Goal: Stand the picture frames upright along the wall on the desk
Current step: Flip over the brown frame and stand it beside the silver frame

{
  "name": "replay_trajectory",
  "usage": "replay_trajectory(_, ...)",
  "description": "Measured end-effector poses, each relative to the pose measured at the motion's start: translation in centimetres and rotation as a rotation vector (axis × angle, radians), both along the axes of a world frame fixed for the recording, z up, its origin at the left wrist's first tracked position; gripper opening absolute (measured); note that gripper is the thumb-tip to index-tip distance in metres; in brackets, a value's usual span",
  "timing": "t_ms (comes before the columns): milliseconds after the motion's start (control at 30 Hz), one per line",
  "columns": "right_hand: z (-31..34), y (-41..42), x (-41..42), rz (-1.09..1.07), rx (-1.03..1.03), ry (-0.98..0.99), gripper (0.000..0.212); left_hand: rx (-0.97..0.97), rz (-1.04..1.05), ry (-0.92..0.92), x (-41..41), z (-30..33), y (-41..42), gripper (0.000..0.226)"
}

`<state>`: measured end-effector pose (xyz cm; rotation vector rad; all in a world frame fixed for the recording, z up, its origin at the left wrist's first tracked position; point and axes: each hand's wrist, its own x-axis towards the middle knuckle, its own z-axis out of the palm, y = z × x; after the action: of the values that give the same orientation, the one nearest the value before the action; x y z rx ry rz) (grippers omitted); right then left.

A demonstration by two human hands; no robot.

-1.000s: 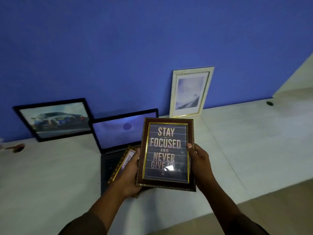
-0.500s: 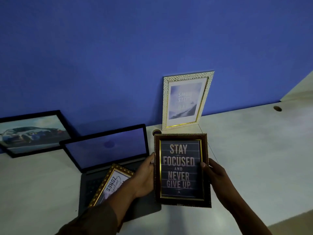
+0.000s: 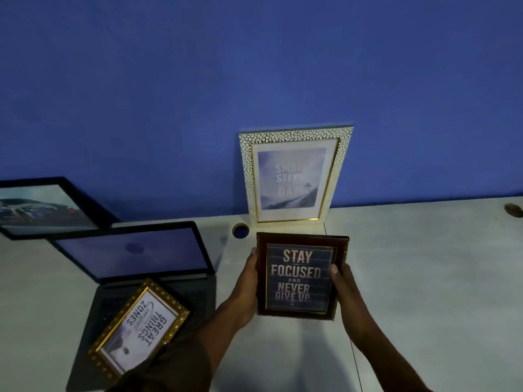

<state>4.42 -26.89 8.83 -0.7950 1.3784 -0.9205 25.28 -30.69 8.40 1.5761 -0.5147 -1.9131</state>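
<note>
I hold a dark brown frame (image 3: 300, 277) reading "STAY FOCUSED AND NEVER GIVE UP" above the white desk (image 3: 424, 278). My left hand (image 3: 246, 281) grips its left edge and my right hand (image 3: 341, 281) grips its right edge. Just behind it a white pebbled frame (image 3: 294, 174) stands upright, leaning on the blue wall (image 3: 254, 80). A black frame (image 3: 42, 207) with a car picture leans on the wall at far left. A gold frame (image 3: 140, 326) reading "GREAT THINGS" lies flat on the laptop keyboard.
An open dark laptop (image 3: 133, 256) sits left of centre, its screen tilted toward the wall. A round cable hole (image 3: 240, 230) is in the desk beside the white frame's base. Another hole (image 3: 512, 209) lies at far right.
Both hands have carried the brown frame forward and to the right, from over the laptop to just in front of the white frame. The gold frame is now uncovered.
</note>
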Motion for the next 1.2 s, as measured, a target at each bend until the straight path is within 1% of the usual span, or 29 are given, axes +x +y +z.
replay_trajectory(100,-0.8,-0.8,-1.1,-0.036,-0.019,-0.02,0.046,-0.042,0.036,0.026,-1.6,-0.8,-1.0,0.065)
replay_trajectory(200,-1.4,-1.7,-1.5,-0.022,-0.04,-0.009,0.046,-0.083,0.069,0.012,-1.8,-1.9,-2.0,0.064)
replay_trajectory(300,-2.4,-1.9,-1.5,0.0,-0.03,-0.012,0.042,-0.054,0.075,-0.041,-1.4,-3.4,-2.3,0.062)
replay_trajectory(400,-3.7,-1.6,-1.3,0.015,-0.022,0.025,0.035,0.031,0.134,-0.132,-1.2,-5.2,-2.0,0.06)
replay_trajectory(567,-4.8,-1.0,-0.8,0.045,0.006,0.063,0.045,0.138,0.153,-0.192,-1.6,-5.4,-0.8,0.054)
replay_trajectory(700,-5.5,-0.7,-1.0,0.054,0.016,0.119,0.053,0.157,0.153,-0.218,-1.4,-5.8,-0.7,0.059)
replay_trajectory(833,-5.8,0.1,-1.4,-0.014,0.031,0.152,0.054,0.164,0.15,-0.263,-0.8,-5.5,0.1,0.057)
replay_trajectory(900,-6.2,0.9,-1.7,-0.039,0.06,0.168,0.054,0.146,0.131,-0.297,0.1,-5.9,1.3,0.065)
replay_trajectory(967,-6.6,2.2,-1.7,-0.026,0.077,0.209,0.064,0.137,0.126,-0.317,1.2,-5.7,2.9,0.072)
replay_trajectory(1033,-6.9,3.6,-1.5,-0.016,0.098,0.251,0.077,0.136,0.145,-0.329,2.3,-5.5,4.2,0.071)
replay_trajectory(1133,-6.9,5.4,-0.4,-0.048,0.112,0.296,0.069,0.111,0.189,-0.334,4.3,-5.0,6.7,0.068)
replay_trajectory(1200,-6.9,6.7,0.5,-0.087,0.145,0.33,0.067,0.111,0.199,-0.341,5.8,-4.7,8.4,0.066)
